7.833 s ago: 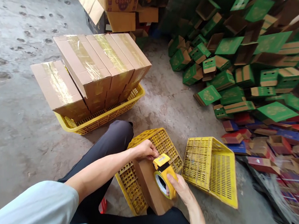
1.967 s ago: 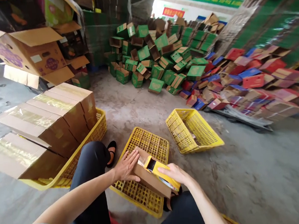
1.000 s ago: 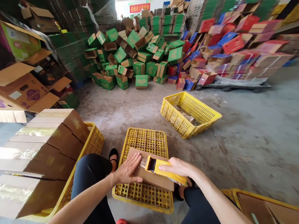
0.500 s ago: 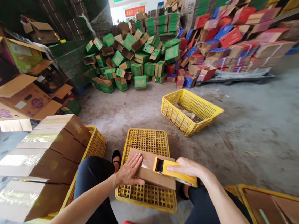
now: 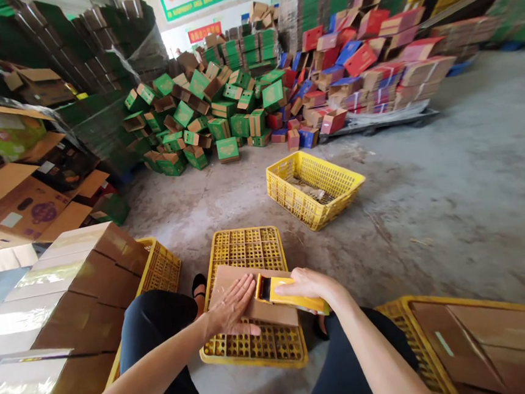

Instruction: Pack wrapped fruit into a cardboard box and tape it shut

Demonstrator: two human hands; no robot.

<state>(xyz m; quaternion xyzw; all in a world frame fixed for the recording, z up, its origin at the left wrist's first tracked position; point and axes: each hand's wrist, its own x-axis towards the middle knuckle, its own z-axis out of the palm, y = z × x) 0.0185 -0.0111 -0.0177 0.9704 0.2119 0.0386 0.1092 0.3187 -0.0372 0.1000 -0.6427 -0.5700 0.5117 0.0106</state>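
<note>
Four fingers of the left hand (image 5: 230, 307) lie nearly together, flat on the brown carton (image 5: 273, 314), thumb out to the side; the right hand (image 5: 310, 283) is wrapped around a yellow tape dispenser (image 5: 292, 298), its head just beside the left fingertips. Taping the carton's upper face looks like the step in hand; the next move probably calls for steady left pressure and a level pull. Beneath the carton sits a yellow crate (image 5: 248, 246); taped boxes (image 5: 85, 268) stand to the left.
</note>
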